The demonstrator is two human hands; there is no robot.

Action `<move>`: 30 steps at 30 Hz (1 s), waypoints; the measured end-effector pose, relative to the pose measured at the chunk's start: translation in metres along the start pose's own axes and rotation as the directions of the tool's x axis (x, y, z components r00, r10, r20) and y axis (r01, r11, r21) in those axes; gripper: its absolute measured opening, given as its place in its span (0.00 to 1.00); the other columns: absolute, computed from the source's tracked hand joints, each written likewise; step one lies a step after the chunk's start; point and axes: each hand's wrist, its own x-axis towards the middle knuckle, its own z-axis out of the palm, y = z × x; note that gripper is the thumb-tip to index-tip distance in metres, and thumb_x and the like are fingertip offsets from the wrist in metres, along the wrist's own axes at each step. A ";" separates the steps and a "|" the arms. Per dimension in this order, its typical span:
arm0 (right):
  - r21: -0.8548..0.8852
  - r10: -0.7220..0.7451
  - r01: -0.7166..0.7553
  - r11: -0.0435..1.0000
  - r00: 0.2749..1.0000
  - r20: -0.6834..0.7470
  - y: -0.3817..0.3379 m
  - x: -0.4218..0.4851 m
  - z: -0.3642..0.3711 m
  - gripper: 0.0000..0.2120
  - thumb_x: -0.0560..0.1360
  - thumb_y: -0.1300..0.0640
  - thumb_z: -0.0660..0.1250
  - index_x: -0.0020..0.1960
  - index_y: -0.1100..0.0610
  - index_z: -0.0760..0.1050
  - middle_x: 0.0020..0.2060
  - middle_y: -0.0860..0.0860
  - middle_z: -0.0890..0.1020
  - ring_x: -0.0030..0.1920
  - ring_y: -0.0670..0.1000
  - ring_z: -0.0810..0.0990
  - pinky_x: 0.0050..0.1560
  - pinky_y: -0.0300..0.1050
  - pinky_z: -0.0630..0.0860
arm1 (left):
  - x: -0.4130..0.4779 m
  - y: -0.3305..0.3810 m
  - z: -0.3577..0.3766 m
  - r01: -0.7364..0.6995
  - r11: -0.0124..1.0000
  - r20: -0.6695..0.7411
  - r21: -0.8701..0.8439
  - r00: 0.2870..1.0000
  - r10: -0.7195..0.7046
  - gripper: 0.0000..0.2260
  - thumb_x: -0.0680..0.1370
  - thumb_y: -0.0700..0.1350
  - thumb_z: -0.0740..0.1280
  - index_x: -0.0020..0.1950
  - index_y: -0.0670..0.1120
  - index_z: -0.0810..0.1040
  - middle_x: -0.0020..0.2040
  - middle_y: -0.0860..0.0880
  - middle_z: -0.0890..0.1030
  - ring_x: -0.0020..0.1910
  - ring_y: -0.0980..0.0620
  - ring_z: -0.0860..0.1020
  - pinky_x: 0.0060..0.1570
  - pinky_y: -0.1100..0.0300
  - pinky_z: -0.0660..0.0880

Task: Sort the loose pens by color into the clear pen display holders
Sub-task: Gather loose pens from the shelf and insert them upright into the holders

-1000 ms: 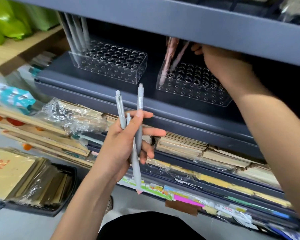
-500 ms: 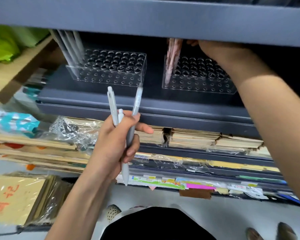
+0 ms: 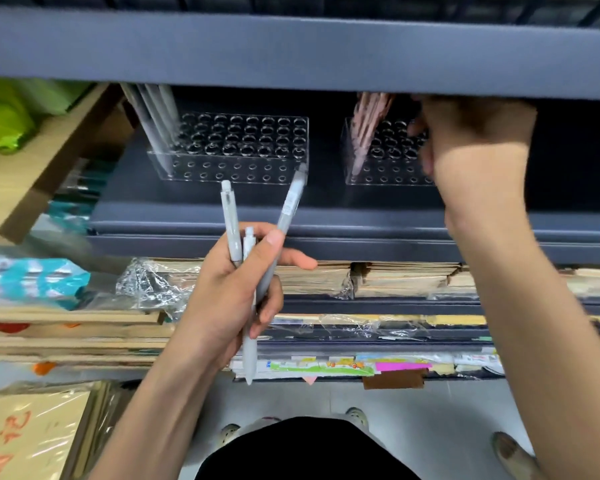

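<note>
I look at a dark blue shelf (image 3: 291,216) carrying two clear pen holders side by side. The left holder (image 3: 243,161) has standing grey pens (image 3: 153,126) at its left end. The right holder (image 3: 385,168) has pink pens (image 3: 368,126) at its left end. The hands are well apart. The right hand (image 3: 475,143) reaches over the right holder, and I cannot tell whether it holds anything. The left hand (image 3: 232,292) grips three loose grey pens (image 3: 231,220) in front of the shelf. I judge pink sorting is in hand. Next, the loose grey pens need slotting tip-down into free holes beside the standing ones.
</note>
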 end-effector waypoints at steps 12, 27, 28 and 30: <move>0.033 0.139 -0.186 0.982 0.831 0.539 0.010 -0.072 0.064 0.06 0.75 0.58 0.70 0.46 0.61 0.83 0.35 0.53 0.84 0.32 0.48 0.80 0.31 0.40 0.75 | -0.008 0.024 -0.048 -0.017 0.998 0.015 0.053 1.000 0.016 0.12 0.79 0.55 0.66 0.37 0.53 0.76 0.38 0.35 0.83 0.14 0.49 0.68 0.18 0.70 0.62; 0.438 0.018 -0.057 0.897 0.995 0.094 -0.006 -0.044 0.135 0.03 0.79 0.70 0.61 0.52 0.66 0.71 0.38 0.58 0.81 0.33 0.53 0.81 0.42 0.48 0.80 | -0.032 0.042 -0.129 0.031 0.999 -0.125 -0.009 0.992 -0.032 0.15 0.76 0.52 0.65 0.36 0.46 0.66 0.22 0.49 0.61 0.14 0.54 0.58 0.19 0.72 0.58; 0.456 0.016 -0.037 0.889 0.999 0.051 -0.007 -0.040 0.137 0.03 0.78 0.71 0.62 0.51 0.66 0.71 0.36 0.57 0.82 0.33 0.54 0.81 0.42 0.49 0.80 | -0.033 0.044 -0.132 0.044 0.996 -0.095 -0.079 0.994 -0.051 0.11 0.75 0.51 0.62 0.35 0.48 0.67 0.22 0.49 0.61 0.14 0.54 0.58 0.19 0.73 0.59; 0.491 0.018 -0.008 0.871 1.000 -0.016 -0.007 -0.034 0.141 0.07 0.76 0.75 0.62 0.46 0.64 0.73 0.34 0.53 0.82 0.34 0.54 0.81 0.43 0.50 0.80 | -0.035 0.046 -0.139 0.058 0.979 -0.038 -0.194 0.997 -0.066 0.07 0.73 0.47 0.56 0.35 0.48 0.68 0.22 0.48 0.62 0.14 0.54 0.58 0.18 0.73 0.60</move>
